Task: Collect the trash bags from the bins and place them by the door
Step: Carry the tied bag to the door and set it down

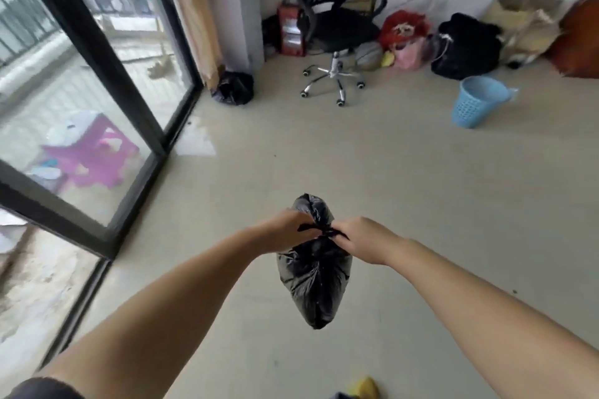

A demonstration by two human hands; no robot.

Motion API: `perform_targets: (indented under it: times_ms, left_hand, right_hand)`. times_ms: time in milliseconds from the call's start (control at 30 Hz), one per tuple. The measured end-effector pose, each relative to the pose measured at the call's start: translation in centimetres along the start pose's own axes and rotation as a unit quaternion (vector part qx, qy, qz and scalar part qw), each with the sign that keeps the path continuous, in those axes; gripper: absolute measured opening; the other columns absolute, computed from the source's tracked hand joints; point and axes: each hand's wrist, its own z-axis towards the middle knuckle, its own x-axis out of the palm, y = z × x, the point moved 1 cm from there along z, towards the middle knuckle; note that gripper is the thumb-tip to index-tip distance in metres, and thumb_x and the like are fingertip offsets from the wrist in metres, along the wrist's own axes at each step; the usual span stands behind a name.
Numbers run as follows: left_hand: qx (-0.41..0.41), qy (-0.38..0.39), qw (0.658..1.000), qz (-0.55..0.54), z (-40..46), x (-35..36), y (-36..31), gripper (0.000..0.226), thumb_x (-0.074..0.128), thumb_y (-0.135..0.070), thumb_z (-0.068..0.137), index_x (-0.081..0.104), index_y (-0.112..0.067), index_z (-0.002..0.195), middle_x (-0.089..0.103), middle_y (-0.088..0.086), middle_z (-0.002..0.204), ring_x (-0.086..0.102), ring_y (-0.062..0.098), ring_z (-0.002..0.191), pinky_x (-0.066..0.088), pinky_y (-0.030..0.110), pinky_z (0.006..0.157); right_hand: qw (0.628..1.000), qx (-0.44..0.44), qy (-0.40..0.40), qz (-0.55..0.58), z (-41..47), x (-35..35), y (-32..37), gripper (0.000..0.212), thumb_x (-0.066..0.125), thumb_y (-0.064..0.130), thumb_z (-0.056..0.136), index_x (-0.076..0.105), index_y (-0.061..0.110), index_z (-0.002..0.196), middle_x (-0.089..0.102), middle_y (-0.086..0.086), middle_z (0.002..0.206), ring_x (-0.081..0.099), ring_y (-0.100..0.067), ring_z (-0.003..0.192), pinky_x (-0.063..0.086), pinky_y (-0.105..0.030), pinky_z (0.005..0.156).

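Observation:
A filled black trash bag [313, 285] hangs in the air in front of me, above the floor. My left hand [285, 230] and my right hand [363, 238] both pinch the knotted ends at its neck, one on each side. Another black trash bag [234, 87] lies on the floor beside the black-framed glass sliding door [107, 74], at the foot of the curtain. A light blue plastic bin [476, 105] stands empty-looking on the floor at the right, tilted slightly.
An office chair [337, 29] on castors stands at the back wall. Red, pink and black bags [463, 45] and cardboard pile along that wall. A white paper sheet [196, 142] lies near the door track. A yellow item [366, 387] shows at the bottom edge.

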Motion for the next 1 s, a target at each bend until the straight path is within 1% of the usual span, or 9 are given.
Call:
perform_targets:
  times_ms: [67,200,267,433,567,667,767,833,1000]
  left_hand:
    - [0.026,0.013,0.999,0.020,4.2,1.4,-4.3,0.033,0.051,-0.032,0.095,0.063,-0.002,0.090,0.053,0.007,0.074,0.045,0.021,0.067,0.032,0.030,0.059]
    - [0.077,0.044,0.995,0.042,12.1,3.8,-12.2,0.032,0.050,-0.037,0.095,0.054,-0.012,0.076,0.050,0.003,0.068,0.047,0.023,0.067,0.035,0.031,0.060]
    - [0.106,0.071,0.990,0.054,15.8,4.5,-16.6,0.032,0.049,-0.036,0.095,0.048,-0.013,0.073,0.044,-0.001,0.064,0.045,0.022,0.067,0.034,0.032,0.061]
    - [0.179,0.127,0.972,0.088,25.1,5.7,-26.4,0.028,0.047,-0.035,0.096,0.047,-0.016,0.076,0.048,0.003,0.069,0.046,0.023,0.069,0.034,0.032,0.062]
    - [0.229,0.167,0.954,0.101,32.6,5.9,-32.7,0.025,0.045,-0.033,0.097,0.045,-0.026,0.073,0.047,-0.003,0.066,0.046,0.019,0.067,0.033,0.031,0.058]
    - [0.280,0.189,0.932,0.131,38.4,6.0,-36.9,0.030,0.043,-0.034,0.097,0.043,-0.029,0.068,0.047,-0.004,0.065,0.043,0.013,0.059,0.031,0.029,0.053]
    - [0.336,0.220,0.900,0.169,43.8,6.0,-41.0,0.025,0.043,-0.034,0.098,0.057,-0.017,0.086,0.044,-0.008,0.068,0.045,0.014,0.066,0.033,0.030,0.060]
    - [0.366,0.234,0.882,0.184,47.2,5.9,-43.7,0.031,0.043,-0.035,0.098,0.060,-0.009,0.096,0.047,-0.001,0.074,0.048,0.018,0.073,0.036,0.030,0.065]
    - [0.422,0.266,0.839,0.217,54.7,7.4,-49.7,0.034,0.044,-0.033,0.097,0.061,-0.004,0.092,0.056,0.006,0.073,0.055,0.022,0.070,0.043,0.036,0.066]
  right_hand:
    - [0.999,0.032,-0.009,0.010,-2.7,-1.7,-5.0,0.019,0.040,0.030,0.096,0.052,0.015,0.091,0.064,-0.013,0.086,0.058,-0.033,0.078,0.047,-0.042,0.067]
    - [0.993,0.112,-0.026,0.036,-8.1,-4.8,-13.7,0.022,0.041,0.027,0.097,0.054,0.009,0.097,0.054,-0.007,0.077,0.049,-0.028,0.069,0.035,-0.036,0.058]
    - [0.988,0.147,-0.036,0.040,-10.5,-6.2,-17.7,0.021,0.041,0.027,0.097,0.055,0.010,0.099,0.055,-0.008,0.077,0.050,-0.027,0.069,0.037,-0.036,0.059]
    - [0.967,0.234,-0.072,0.074,-15.0,-9.9,-27.3,0.015,0.042,0.026,0.096,0.048,0.017,0.085,0.059,-0.009,0.080,0.055,-0.027,0.072,0.045,-0.039,0.066]
    - [0.946,0.296,-0.104,0.083,-17.0,-13.2,-34.2,0.014,0.043,0.023,0.095,0.044,0.021,0.081,0.054,-0.005,0.073,0.053,-0.026,0.068,0.040,-0.035,0.061]
    - [0.925,0.339,-0.145,0.096,-17.9,-15.6,-39.0,0.028,0.043,0.021,0.093,0.037,0.028,0.067,0.046,0.001,0.062,0.047,-0.023,0.061,0.034,-0.034,0.055]
    - [0.900,0.387,-0.171,0.102,-18.7,-17.5,-43.1,0.035,0.043,0.019,0.093,0.029,0.027,0.062,0.040,0.000,0.058,0.038,-0.016,0.051,0.025,-0.031,0.050]
    - [0.883,0.418,-0.183,0.110,-19.2,-18.8,-45.6,0.035,0.042,0.019,0.093,0.027,0.025,0.062,0.038,0.000,0.058,0.035,-0.014,0.050,0.023,-0.030,0.050]
    - [0.846,0.475,-0.200,0.134,-20.5,-20.8,-51.8,0.032,0.043,0.021,0.094,0.032,0.028,0.064,0.041,0.002,0.059,0.039,-0.016,0.051,0.025,-0.028,0.049]
